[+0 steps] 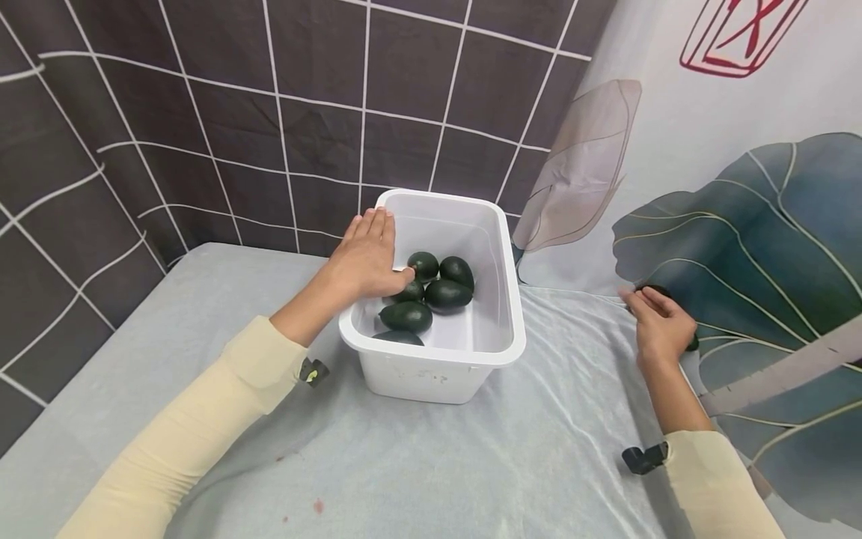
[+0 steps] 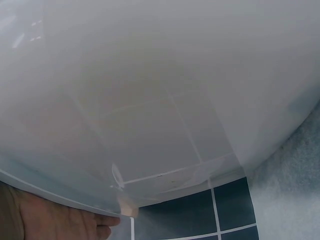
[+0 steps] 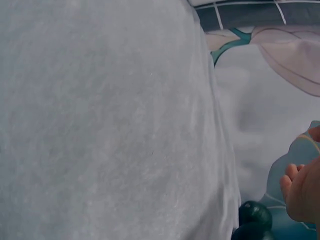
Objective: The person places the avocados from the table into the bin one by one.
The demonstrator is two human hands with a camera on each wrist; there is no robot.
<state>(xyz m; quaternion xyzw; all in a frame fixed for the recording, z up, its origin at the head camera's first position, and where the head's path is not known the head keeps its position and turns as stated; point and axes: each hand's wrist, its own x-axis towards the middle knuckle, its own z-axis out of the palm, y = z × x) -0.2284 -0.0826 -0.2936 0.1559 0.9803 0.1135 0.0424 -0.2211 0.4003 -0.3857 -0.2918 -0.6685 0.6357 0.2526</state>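
In the head view, a white plastic bin stands on the cloth-covered surface with several dark green avocados inside. My left hand rests on the bin's left rim, its fingers straight and the thumb reaching over the inside. The left wrist view shows the bin's outer wall close up, with part of that hand at the lower left. Off to the right, my right hand is above the surface's edge, fingers loosely bent, nothing seen in them. Dark green avocados lie beside and below it, partly hidden.
Pale grey-blue cloth covers the surface and has small reddish spots. A dark curtain with a white grid hangs behind the bin. On the right hangs a white sheet with a large leaf print.
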